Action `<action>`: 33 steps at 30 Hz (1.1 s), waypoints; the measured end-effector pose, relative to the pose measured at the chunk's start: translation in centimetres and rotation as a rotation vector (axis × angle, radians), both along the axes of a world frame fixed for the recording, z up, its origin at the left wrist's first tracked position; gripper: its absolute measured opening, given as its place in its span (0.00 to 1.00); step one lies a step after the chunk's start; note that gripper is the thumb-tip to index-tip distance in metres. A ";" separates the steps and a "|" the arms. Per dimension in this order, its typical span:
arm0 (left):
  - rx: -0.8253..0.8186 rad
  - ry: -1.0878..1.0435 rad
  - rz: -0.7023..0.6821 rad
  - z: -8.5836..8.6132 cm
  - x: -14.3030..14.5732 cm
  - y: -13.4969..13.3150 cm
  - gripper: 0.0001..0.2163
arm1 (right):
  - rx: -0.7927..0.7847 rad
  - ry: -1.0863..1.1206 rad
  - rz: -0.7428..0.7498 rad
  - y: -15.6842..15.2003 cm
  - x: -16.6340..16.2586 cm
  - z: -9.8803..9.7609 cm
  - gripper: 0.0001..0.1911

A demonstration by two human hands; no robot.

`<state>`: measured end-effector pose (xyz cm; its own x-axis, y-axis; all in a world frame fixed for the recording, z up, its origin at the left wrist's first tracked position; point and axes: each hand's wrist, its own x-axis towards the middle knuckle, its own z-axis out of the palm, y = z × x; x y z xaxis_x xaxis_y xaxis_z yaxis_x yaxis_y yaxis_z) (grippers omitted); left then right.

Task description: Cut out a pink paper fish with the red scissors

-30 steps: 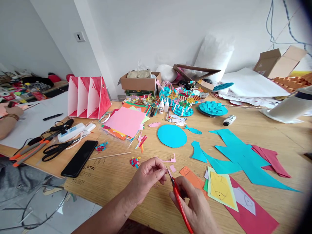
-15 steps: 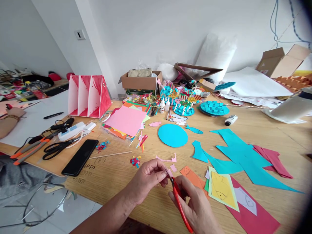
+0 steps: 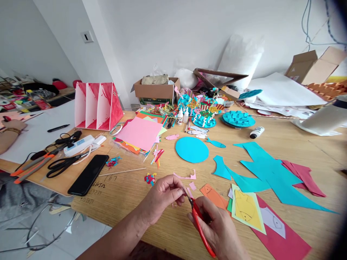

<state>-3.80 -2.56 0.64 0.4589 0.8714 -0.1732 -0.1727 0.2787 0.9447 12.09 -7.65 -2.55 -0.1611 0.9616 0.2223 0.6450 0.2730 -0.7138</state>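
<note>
The scissors [image 3: 201, 227] are slim, red-handled and metal-bladed

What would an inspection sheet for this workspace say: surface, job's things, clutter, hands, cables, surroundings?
Surface: wooden table, handwritten numbers on it.
Job's things: red-handled scissors; orange fish drawing; yellow fish drawing.
Clutter: pink scrap, blue offcut, black phone.
Hands: right hand holds the red-handled scissors; left hand is at their tips, anything it pinches being too small to tell.
Cables: white cable by a power strip; blue cords against the wall.
Surroundings: open cardboard box; another person's arm, far left.
</note>
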 end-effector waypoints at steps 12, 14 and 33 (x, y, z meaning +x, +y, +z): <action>0.018 0.029 0.004 -0.1 -0.3 0.1 0.09 | -0.012 -0.007 0.009 0.0 0.2 0.0 0.12; 0.018 0.012 0.013 -0.1 -0.3 0.1 0.10 | -0.005 -0.007 -0.002 0.0 0.1 0.0 0.13; 0.029 0.085 0.047 0.0 -0.1 0.0 0.09 | -0.025 0.008 0.005 0.0 -0.3 0.0 0.11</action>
